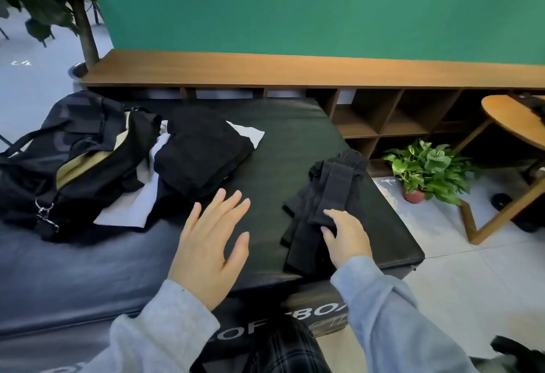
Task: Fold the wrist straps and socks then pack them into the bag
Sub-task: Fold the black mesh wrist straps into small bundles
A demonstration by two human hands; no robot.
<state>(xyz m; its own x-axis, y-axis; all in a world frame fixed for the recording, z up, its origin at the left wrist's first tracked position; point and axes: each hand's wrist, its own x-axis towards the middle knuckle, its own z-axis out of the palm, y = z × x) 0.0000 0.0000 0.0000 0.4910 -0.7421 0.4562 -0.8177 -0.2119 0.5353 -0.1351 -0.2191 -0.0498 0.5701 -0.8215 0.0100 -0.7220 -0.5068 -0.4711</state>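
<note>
At the far left the black bag (53,163) lies on the dark mat (295,142), its mouth gaping toward me and showing a tan lining. Just beside it sits a heap of black clothes (200,151) on top of a white cloth (129,207), the heap touching the bag's open edge. My left hand (209,242) hovers over the bare mat in the middle, palm down, fingers straight and spread, holding nothing. To the right, near the mat's edge, the black straps (333,192) lie stacked on the socks (300,234), all in one dark pile well apart from the bag. My right hand (345,237) rests on the near end of that pile, fingers curled onto the end of the top strap; how firm the grip is I cannot tell. Beyond the mat stands a potted plant (427,169) on the floor.
</note>
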